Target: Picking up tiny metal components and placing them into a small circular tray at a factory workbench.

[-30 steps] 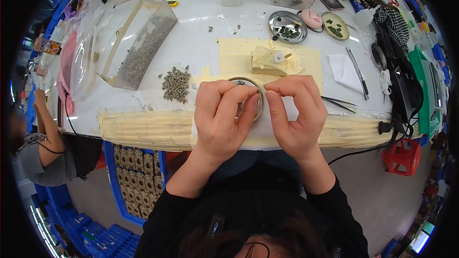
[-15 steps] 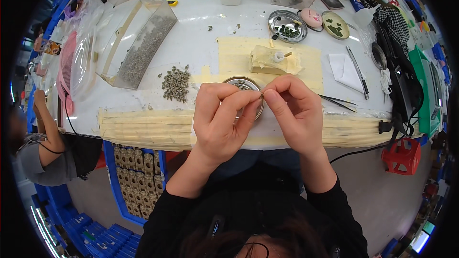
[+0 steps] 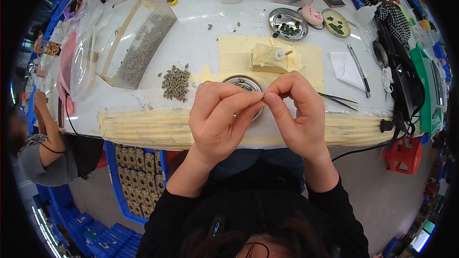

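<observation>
Fingertips of my left hand (image 3: 220, 119) and my right hand (image 3: 299, 117) meet in a pinch above a round metal dish (image 3: 231, 80). Whatever lies between them is too small to make out. Small greyish pieces sit in the dish, which my left hand partly covers. Left of the dish, a loose pile of small grey-green parts (image 3: 176, 84) rests on the white table. Just beyond my hands stands a tape-wrapped block (image 3: 263, 62) with a small white nozzle and stick on top. Black tweezers (image 3: 338, 100) lie beside my right hand.
A clear bin (image 3: 146, 48) of small grey parts stands at left. Far right are a metal dish (image 3: 288, 25) with dark green pieces, a pale dish (image 3: 336, 23), a white cloth (image 3: 345, 69) and a pen (image 3: 358, 70). A blue crate (image 3: 114, 177) sits below the table edge. Another person (image 3: 45, 157) is at far left.
My left hand has shifted slightly left, and my right hand slightly right. The fingertips still touch in the pinch, and the nearby things have stayed in place.
</observation>
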A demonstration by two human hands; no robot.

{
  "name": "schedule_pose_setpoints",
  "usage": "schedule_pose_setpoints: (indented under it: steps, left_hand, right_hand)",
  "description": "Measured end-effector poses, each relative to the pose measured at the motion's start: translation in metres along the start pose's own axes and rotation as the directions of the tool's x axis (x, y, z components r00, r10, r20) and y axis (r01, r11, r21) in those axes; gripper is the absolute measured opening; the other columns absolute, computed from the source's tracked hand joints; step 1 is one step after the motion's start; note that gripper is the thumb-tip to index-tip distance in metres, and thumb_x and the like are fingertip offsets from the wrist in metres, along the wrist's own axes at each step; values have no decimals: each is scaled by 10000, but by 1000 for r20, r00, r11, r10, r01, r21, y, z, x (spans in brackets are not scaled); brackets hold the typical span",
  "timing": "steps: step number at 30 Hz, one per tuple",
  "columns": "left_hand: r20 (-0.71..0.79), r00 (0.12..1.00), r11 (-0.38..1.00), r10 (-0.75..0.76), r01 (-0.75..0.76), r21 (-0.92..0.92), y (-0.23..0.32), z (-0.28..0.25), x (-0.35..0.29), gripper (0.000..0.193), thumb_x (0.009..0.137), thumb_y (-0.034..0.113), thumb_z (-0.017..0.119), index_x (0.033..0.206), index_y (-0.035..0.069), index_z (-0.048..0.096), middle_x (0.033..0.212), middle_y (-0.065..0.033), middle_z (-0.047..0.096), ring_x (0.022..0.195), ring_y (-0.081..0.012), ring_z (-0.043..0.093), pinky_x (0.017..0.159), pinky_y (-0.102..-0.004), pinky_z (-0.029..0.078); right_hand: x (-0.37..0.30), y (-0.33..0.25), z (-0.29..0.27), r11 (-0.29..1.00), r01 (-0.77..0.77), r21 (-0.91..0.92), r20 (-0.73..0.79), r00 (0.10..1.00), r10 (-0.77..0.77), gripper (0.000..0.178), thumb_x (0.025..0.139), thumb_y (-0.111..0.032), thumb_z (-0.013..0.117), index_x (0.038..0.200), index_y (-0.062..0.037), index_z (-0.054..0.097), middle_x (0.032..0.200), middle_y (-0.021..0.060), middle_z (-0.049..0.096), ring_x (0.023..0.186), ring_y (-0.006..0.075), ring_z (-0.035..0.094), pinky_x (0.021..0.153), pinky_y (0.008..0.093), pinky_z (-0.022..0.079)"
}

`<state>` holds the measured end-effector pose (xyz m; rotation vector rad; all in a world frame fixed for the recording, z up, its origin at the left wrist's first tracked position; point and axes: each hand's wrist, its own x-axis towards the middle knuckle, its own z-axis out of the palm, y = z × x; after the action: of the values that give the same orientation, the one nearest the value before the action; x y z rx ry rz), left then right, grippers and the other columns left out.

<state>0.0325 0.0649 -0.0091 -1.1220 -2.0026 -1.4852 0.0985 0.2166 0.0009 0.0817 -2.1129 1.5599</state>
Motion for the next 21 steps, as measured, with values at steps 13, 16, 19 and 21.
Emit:
schedule_pose_setpoints:
  steps: [13, 16, 19, 21]
  left_hand:
    - [-36, 999, 1000, 20, -20, -23, -2, -2, -1, 229, 683, 59, 816, 889, 86, 719, 814, -4, 647, 727, -164, 567, 673, -294, 375]
    - [-47, 998, 998, 46, -48, -38, -1, -3, 1, 221, 688, 58, 815, 884, 90, 719, 815, 1, 648, 725, -160, 568, 679, -292, 370]
    - [-43, 998, 999, 43, -44, -32, -3, -3, 1, 216, 694, 56, 811, 887, 91, 719, 812, 6, 648, 721, -158, 568, 685, -293, 367]
    - [-44, 999, 999, 26, -27, -34, -2, -3, 1, 213, 698, 56, 808, 889, 92, 719, 812, 7, 648, 719, -158, 568, 689, -295, 366]
  right_hand:
    - [-6, -2, 4, 725, -385, 572, 240, 923, 301, 143, 978, -103, 581, 1035, 28, 592, 938, 38, 639, 844, 95, 619, 780, 240, 519]
    - [-5, 0, 4, 658, -427, 620, 298, 904, 306, 167, 995, -118, 558, 1065, 29, 597, 956, 54, 651, 869, 107, 642, 808, 256, 538]
    - [-6, 1, 5, 591, -457, 664, 314, 889, 334, 175, 1002, -125, 548, 1068, 28, 600, 956, 66, 660, 875, 113, 651, 810, 262, 545]
    - [-6, -1, 5, 563, -464, 684, 311, 883, 350, 177, 1003, -131, 547, 1063, 28, 599, 954, 70, 663, 875, 115, 653, 807, 262, 546]
